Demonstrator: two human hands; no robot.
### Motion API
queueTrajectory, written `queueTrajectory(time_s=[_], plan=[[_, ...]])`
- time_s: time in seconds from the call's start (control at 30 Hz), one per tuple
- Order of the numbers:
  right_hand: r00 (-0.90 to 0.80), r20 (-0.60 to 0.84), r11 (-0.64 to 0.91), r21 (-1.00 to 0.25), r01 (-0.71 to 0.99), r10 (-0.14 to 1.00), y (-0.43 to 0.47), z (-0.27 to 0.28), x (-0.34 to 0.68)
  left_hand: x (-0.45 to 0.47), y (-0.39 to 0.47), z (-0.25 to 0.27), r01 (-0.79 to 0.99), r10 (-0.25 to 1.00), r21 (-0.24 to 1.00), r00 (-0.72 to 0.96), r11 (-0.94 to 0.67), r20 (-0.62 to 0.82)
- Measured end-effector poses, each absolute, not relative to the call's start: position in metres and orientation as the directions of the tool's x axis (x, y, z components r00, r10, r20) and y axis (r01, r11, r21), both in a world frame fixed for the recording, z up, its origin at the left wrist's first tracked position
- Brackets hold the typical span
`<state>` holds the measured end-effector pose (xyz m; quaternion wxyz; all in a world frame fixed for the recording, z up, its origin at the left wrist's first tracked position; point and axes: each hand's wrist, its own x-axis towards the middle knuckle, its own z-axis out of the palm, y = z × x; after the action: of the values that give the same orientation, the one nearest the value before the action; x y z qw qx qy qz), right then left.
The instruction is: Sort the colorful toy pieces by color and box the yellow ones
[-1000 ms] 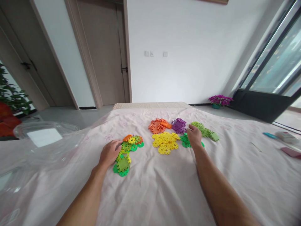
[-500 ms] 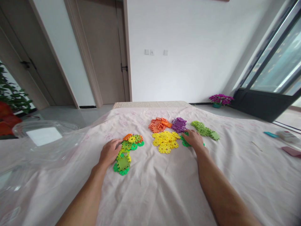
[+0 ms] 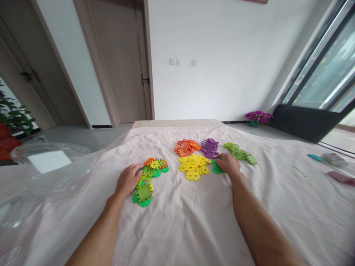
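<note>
Across pinkish cloth (image 3: 183, 221): apparently gathering green plastic discs (image 3: 217, 168) with right hand (image 3: 229, 163), one o'clock; resting left hand (image 3: 128, 179), eleven o'clock; cannot tell either grip. Likely requires pinching next.

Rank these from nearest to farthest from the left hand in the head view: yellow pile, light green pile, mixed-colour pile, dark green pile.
From the left hand:
1. Mixed-colour pile, just to its right
2. Yellow pile, farther right, near the middle
3. Dark green pile, right of yellow, partly hidden by the right hand
4. Light green pile, beyond the right hand
</note>
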<state>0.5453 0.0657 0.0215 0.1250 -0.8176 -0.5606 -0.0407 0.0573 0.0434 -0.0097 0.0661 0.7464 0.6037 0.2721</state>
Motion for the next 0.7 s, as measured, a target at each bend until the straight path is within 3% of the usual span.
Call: queueTrajectory(time_s=[0.3, 0.5, 0.7], plan=[[0.285, 0.329, -0.254, -0.132, 0.958, 0.900, 0.067, 0.021, 0.533, 0.058, 0.043, -0.008, 0.871, 0.935, 0.416, 0.122, -0.262, 0.334], [0.069, 0.228, -0.043, -0.115, 0.992, 0.971, 0.075, 0.023, 0.524, 0.057, 0.044, -0.010, 0.866, 0.935, 0.425, 0.123, -0.266, 0.334], [0.111, 0.249, -0.088, -0.103, 0.991, 0.962, 0.079, 0.020, 0.529, 0.056, 0.046, -0.013, 0.860, 0.934, 0.434, 0.122, -0.269, 0.337]])
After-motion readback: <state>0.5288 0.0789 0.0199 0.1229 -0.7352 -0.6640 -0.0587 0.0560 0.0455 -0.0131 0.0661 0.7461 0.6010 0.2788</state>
